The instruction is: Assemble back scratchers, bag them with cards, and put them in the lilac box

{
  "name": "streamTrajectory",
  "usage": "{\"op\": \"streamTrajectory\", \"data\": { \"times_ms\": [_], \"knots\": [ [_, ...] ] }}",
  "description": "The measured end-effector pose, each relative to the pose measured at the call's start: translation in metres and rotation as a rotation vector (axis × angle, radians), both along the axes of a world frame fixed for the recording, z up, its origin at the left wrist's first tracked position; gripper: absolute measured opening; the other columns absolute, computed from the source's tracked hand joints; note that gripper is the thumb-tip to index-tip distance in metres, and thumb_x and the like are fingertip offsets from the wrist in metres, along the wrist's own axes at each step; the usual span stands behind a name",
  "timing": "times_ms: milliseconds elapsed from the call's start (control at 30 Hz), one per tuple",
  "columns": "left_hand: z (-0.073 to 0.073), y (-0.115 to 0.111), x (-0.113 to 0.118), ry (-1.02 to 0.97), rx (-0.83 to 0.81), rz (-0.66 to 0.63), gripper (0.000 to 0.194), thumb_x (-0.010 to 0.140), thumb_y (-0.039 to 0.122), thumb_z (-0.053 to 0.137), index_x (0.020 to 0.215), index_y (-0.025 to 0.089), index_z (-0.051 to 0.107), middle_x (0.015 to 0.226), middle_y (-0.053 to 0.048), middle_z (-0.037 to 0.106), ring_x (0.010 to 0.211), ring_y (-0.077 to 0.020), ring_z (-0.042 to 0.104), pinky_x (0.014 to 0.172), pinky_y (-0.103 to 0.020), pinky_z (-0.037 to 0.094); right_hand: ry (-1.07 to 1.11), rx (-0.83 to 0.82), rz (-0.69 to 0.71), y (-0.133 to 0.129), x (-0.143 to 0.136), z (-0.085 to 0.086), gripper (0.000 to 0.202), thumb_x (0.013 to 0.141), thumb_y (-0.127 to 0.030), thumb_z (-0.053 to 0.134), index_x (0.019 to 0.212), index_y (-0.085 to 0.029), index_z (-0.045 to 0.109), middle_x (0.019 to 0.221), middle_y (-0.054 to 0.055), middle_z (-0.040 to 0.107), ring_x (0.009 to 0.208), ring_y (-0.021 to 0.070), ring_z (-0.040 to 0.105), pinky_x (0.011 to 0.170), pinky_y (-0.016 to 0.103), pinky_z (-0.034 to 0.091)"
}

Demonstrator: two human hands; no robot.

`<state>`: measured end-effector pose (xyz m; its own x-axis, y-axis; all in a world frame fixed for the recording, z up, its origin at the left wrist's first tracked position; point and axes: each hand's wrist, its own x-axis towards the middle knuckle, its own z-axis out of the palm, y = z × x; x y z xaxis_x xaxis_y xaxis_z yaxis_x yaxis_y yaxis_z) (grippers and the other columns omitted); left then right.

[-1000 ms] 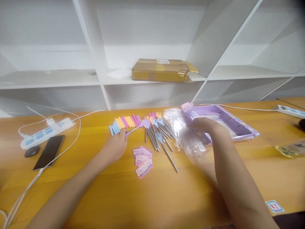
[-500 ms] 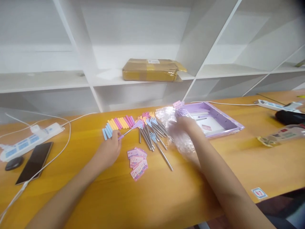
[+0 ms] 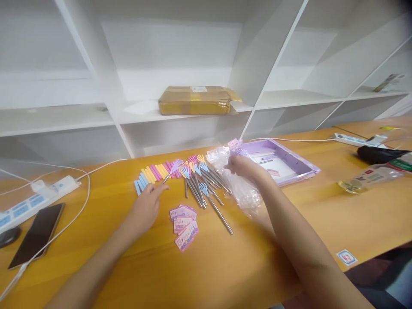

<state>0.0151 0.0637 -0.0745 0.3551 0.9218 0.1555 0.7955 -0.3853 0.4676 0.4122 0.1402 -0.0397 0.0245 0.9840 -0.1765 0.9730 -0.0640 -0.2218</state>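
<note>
Wooden table (image 3: pixel 238 274) beneath white shelves (image 3: pixel 180 38)

The left hand (image 3: pixel 146 210) pinches a purple hand-headed stick (image 3: pixel 176 167) near coloured tubes (image 3: pixel 156 172), its lower end hidden. The right hand (image 3: pixel 243 166) curls at a plastic bag (image 3: pixel 247 198); what it grips, I cannot tell. Beyond sits a lavender box (image 3: pixel 291 156); the frame crops a bottle (image 3: pixel 370 177).

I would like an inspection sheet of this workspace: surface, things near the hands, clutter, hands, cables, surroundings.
Surface: wooden table; sticker near its front edge.
Things near hands: scratchers piled; coloured tubes lined up to their left; cards overlapping in front; purple box open.
Clutter: phone, mouse, bottle on its side, black item.
Left hand: holds a purple scratcher.
Right hand: at the clear plastic; grip unclear.
Cables: white cable loops past the phone; power strips at both sides.
Surroundings: white shelves behind, holding a taped carton.
</note>
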Motion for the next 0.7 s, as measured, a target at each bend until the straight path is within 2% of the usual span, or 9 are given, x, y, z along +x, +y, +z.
{"op": "streamTrajectory", "data": {
  "times_ms": [67, 133, 233, 333, 400, 433, 500, 600, 700],
  "knots": [
    [0.001, 0.004, -0.001, -0.063, -0.048, -0.011, 0.035, 0.101, 0.022, 0.042, 0.118, 0.025, 0.071, 0.105, -0.007, 0.065, 0.086, -0.0208, 0.066, 0.083, -0.035, 0.057, 0.078, 0.037, 0.043, -0.015, -0.004, 0.020, 0.023, 0.103, -0.033, 0.056, 0.092, -0.017, 0.070, 0.082, 0.008, 0.075, 0.071, 0.0185, 0.068, 0.071, 0.029, 0.048],
    [0.002, 0.006, -0.002, -0.137, -0.110, -0.014, 0.027, 0.100, 0.028, 0.048, 0.113, 0.025, 0.072, 0.105, -0.006, 0.066, 0.089, -0.0206, 0.065, 0.086, -0.036, 0.054, 0.170, 0.122, 0.084, -0.032, -0.014, 0.036, 0.022, 0.103, -0.032, 0.053, 0.092, -0.019, 0.066, 0.081, 0.004, 0.074, 0.070, 0.0158, 0.065, 0.068, 0.027, 0.046],
    [0.006, 0.002, 0.002, -0.252, -0.224, -0.058, 0.030, 0.101, 0.042, 0.052, 0.113, 0.025, 0.074, 0.112, -0.007, 0.069, 0.100, -0.0233, 0.064, 0.093, -0.039, 0.051, 0.502, 0.268, 0.203, -0.055, -0.043, 0.046, 0.021, 0.102, -0.035, 0.054, 0.090, -0.020, 0.063, 0.079, 0.002, 0.072, 0.063, 0.0140, 0.060, 0.063, 0.026, 0.044],
    [0.012, -0.010, 0.010, -0.407, -0.404, -0.150, 0.042, 0.100, 0.057, 0.056, 0.124, 0.027, 0.075, 0.131, -0.009, 0.069, 0.110, -0.0246, 0.063, 0.091, -0.036, 0.049, 0.855, 0.271, 0.283, -0.072, -0.085, 0.037, 0.026, 0.100, -0.046, 0.062, 0.090, -0.022, 0.061, 0.072, -0.002, 0.070, 0.051, 0.0108, 0.048, 0.052, 0.024, 0.037],
    [0.014, -0.020, 0.016, -0.536, -0.570, -0.185, 0.056, 0.097, 0.068, 0.057, 0.132, 0.027, 0.074, 0.139, -0.011, 0.065, 0.099, -0.0215, 0.063, 0.073, -0.028, 0.046, 1.003, 0.257, 0.290, -0.079, -0.113, 0.026, 0.031, 0.099, -0.052, 0.063, 0.091, -0.023, 0.060, 0.068, -0.004, 0.068, 0.050, 0.0106, 0.047, 0.051, 0.024, 0.037],
    [0.014, -0.024, 0.019, -0.601, -0.651, -0.191, 0.063, 0.094, 0.072, 0.059, 0.134, 0.026, 0.073, 0.137, -0.012, 0.066, 0.090, -0.0188, 0.062, 0.064, -0.025, 0.040, 1.047, 0.261, 0.298, -0.082, -0.126, 0.021, 0.032, 0.099, -0.053, 0.063, 0.091, -0.023, 0.061, 0.066, -0.004, 0.066, 0.051, 0.0111, 0.049, 0.053, 0.024, 0.039],
    [0.012, -0.032, 0.025, -0.706, -0.756, -0.201, 0.069, 0.088, 0.074, 0.067, 0.131, 0.021, 0.075, 0.121, -0.012, 0.071, 0.076, -0.0145, 0.057, 0.056, -0.023, 0.030, 1.090, 0.299, 0.302, -0.085, -0.148, 0.014, 0.034, 0.099, -0.055, 0.064, 0.091, -0.023, 0.062, 0.065, -0.004, 0.064, 0.055, 0.0122, 0.054, 0.057, 0.025, 0.042],
    [0.006, -0.039, 0.032, -0.818, -0.745, -0.203, 0.056, 0.080, 0.064, 0.082, 0.108, 0.015, 0.081, 0.094, -0.008, 0.073, 0.074, -0.0142, 0.057, 0.060, -0.023, 0.035, 1.129, 0.378, 0.281, -0.086, -0.169, 0.009, 0.036, 0.097, -0.057, 0.067, 0.090, -0.022, 0.063, 0.067, -0.004, 0.063, 0.057, 0.0123, 0.054, 0.058, 0.025, 0.042],
    [0.002, -0.041, 0.037, -0.984, -0.687, -0.071, 0.052, 0.073, 0.061, 0.089, 0.087, 0.012, 0.078, 0.076, -0.004, 0.067, 0.064, -0.0117, 0.053, 0.057, -0.023, 0.035, 1.237, 0.419, 0.234, -0.082, -0.179, 0.004, 0.043, 0.099, -0.064, 0.061, 0.090, -0.022, 0.061, 0.065, -0.004, 0.061, 0.055, 0.0127, 0.053, 0.056, 0.026, 0.041]
  ]
}}
